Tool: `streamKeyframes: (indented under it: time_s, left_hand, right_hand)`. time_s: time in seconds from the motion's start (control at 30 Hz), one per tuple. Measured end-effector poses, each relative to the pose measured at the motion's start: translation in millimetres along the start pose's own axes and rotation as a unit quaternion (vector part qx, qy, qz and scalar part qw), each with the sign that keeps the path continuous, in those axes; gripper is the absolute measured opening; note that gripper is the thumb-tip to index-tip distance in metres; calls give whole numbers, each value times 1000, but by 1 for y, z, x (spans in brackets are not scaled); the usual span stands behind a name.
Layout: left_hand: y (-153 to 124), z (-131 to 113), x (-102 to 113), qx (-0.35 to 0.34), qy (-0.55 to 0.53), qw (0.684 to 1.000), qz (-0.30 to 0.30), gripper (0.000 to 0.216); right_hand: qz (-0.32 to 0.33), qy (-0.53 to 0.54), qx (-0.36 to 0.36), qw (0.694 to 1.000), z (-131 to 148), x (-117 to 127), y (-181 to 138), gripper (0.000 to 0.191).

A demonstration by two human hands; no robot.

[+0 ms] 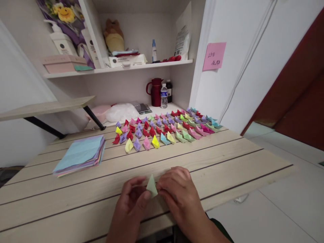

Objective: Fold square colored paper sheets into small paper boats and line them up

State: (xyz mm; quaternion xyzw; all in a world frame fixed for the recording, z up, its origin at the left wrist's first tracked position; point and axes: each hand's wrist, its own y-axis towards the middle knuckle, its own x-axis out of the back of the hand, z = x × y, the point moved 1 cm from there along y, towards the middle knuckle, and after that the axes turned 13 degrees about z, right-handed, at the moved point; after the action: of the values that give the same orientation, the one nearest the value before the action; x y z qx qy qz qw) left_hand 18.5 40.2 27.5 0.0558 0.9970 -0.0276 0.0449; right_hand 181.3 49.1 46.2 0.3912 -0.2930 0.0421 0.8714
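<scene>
Between my two hands, just above the near part of the table, is a small pale green folded paper (152,186) with its point upward. My left hand (134,199) pinches its lower left side with thumb and fingers. At its right edge, my right hand (178,192) has its fingers bent and pressed together on the paper; the fingertips are partly hidden. Beyond my hands stand rows of small folded paper boats (155,142) in red, pink, purple, yellow, green and blue. To the left lies a stack of square paper sheets (80,153), light blue on top.
The slatted wooden table (227,158) ends at a right edge above a tiled floor. A small raised shelf (50,107) on black legs stands at the left. Behind the boats are a dark red jug (156,92), a water bottle (164,97) and a white plastic bag (123,112).
</scene>
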Motion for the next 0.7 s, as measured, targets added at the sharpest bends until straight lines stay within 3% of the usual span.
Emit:
streamKeyframes:
  time_s: [0.1, 0.23, 0.33, 0.5, 0.7]
  left_hand:
    - [-5, 4, 8, -129, 206, 963, -116, 51]
    - [-12, 7, 10, -205, 411, 880, -120, 37]
    - [-15, 12, 7, -240, 475, 842, -93, 37]
    - [-14, 14, 6, -337, 567, 749, -62, 29]
    - [-14, 6, 2, -340, 607, 714, -71, 16]
  right_hand:
    - [1, -32, 28, 999, 4, -1, 0, 20]
    - [19, -83, 46, 995, 6, -4, -2, 23]
    - [43, -98, 52, 993, 6, -6, -3, 20]
    - [47, -94, 43, 994, 5, -7, -5, 19]
    - [69, -103, 51, 991, 4, -9, -8, 19]
